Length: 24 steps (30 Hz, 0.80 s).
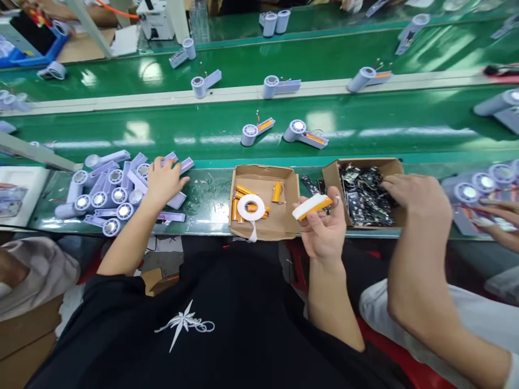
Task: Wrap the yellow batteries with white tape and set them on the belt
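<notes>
My left hand (165,182) reaches over a pile of pale purple handheld fan housings (99,200). Its fingers are spread and rest on or just above the housings' handles; the fingertips' contact is partly hidden. In front of my chest, my right hand (324,229) is closed on an orange cylindrical battery (322,204) with a white strip along its upper side. Left of that hand, a shallow cardboard box (286,224) holds several orange batteries (277,192) and a roll of white tape (242,208), its loose end hanging over the front edge.
A co-worker's hand (419,197) reaches into a box of circuit boards (367,197) at right. Another person's hand (503,219) is by more housings at far right. Beyond, a green conveyor (182,129) carries fans, some with orange batteries in their handles (313,139).
</notes>
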Motion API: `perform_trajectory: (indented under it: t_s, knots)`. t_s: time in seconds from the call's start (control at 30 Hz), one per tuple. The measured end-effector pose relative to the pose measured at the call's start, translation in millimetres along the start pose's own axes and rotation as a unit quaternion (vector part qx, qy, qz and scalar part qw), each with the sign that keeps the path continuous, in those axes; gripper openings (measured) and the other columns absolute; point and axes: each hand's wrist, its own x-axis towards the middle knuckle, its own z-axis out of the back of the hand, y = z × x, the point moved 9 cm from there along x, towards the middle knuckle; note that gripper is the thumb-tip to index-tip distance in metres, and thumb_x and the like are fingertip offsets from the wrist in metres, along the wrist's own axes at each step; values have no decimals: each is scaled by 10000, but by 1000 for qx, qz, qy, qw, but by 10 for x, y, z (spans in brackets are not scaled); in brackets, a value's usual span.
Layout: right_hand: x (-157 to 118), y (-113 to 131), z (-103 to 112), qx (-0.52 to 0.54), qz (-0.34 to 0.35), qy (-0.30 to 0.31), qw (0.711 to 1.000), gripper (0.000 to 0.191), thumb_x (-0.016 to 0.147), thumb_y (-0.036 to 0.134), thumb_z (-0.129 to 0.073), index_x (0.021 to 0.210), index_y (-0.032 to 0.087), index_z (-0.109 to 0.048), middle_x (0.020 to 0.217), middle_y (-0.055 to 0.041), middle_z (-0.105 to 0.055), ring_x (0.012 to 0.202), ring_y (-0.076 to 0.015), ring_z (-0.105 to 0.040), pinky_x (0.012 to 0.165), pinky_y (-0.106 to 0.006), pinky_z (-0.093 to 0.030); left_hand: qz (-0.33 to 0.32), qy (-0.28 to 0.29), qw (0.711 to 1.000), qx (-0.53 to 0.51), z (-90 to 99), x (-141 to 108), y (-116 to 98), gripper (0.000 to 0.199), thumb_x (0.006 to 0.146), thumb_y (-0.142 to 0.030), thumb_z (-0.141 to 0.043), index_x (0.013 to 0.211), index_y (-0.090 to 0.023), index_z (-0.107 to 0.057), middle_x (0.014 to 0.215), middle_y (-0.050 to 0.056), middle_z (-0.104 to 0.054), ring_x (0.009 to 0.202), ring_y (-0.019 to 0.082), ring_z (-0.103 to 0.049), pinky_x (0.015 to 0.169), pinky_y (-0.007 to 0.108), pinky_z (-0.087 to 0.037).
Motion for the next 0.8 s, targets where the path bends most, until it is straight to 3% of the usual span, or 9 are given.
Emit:
perform_trajectory:
  t_s: [0.07, 0.13, 0.2, 0.33, 0.43, 0.53, 0.6, 0.67, 0.8]
  knots:
    - [5, 14, -34, 10, 12, 21, 1000, 754, 793, 381, -987, 1460, 402, -636, 1135, -20, -854, 1139, -254, -839, 985, -409, -709, 19, 92, 995, 43, -195, 74, 242, 450, 1029, -417, -628, 1352, -134, -761, 1428, 260, -706, 1370, 497, -592, 1074, 649, -512]
    - [5, 55, -84, 22, 28, 33, 999, 687, 793, 367, -989, 1397, 399, -664, 1121, 2, -847, 1129, -248, -842, 974, -398, -714, 23, 164, 984, 67, -356, 122, 344, 419, 1018, -366, -627, 1355, -156, -761, 1381, 238, -738, 1291, 457, -663, 1029, 584, -549]
    - [6, 109, -102, 26, 46, 30, 998, 647, 788, 352, -993, 1351, 390, -677, 1117, 20, -840, 1093, -236, -850, 959, -381, -717, 18, 186, 979, 79, -402, 166, 316, 386, 1011, -292, -604, 1331, -160, -772, 1328, 229, -763, 1258, 434, -696, 990, 516, -567]
    - [127, 149, -177, -2, 47, 30, 998, 745, 784, 359, -997, 1426, 391, -621, 1138, 15, -833, 1018, -243, -861, 951, -421, -723, -77, 127, 988, 48, -220, 459, -155, 351, 1019, -301, -613, 1298, -185, -791, 1226, 202, -799, 1187, 400, -746, 958, 466, -571]
    - [354, 153, -437, -31, 32, 73, 996, 655, 762, 409, -1009, 1314, 326, -667, 1095, -15, -841, 1022, -275, -860, 942, -453, -727, -189, 82, 977, 50, -93, 924, -655, 365, 994, -398, -714, 1317, -244, -787, 1218, 152, -818, 1166, 352, -761, 969, 423, -565]
    - [568, 240, -731, -45, 38, 101, 993, 605, 745, 413, -1021, 1228, 316, -669, 1027, -17, -854, 1008, -287, -863, 876, -443, -741, -291, 93, 949, 79, -171, 1317, -1022, 245, 946, -328, -786, 1161, -229, -850, 1159, 143, -839, 1135, 311, -771, 970, 382, -561]
    - [662, 342, -847, -61, 53, 97, 992, 589, 727, 379, -1032, 1193, 328, -676, 995, -11, -859, 962, -294, -869, 806, -425, -751, -310, 96, 942, 83, -253, 1451, -1100, 180, 951, -213, -753, 1087, -192, -871, 1137, 165, -842, 1135, 308, -764, 1005, 412, -562]
    - [741, 430, -913, -80, 67, 99, 990, 565, 706, 361, -1043, 1157, 353, -703, 952, -3, -858, 902, -307, -870, 734, -409, -754, -286, 71, 952, 82, -314, 1509, -1079, 241, 987, -136, -666, 1113, -169, -869, 1193, 191, -830, 1256, 349, -711, 1061, 496, -550]
    - [955, 462, -1109, -119, 87, 151, 977, 520, 707, 399, -1036, 1136, 413, -741, 923, 1, -853, 879, -336, -865, 701, -436, -753, -247, 50, 966, 59, -459, 1508, -1066, 327, 1009, -84, -568, 1169, -118, -851, 1270, 255, -793, 1362, 438, -622, 995, 570, -562]
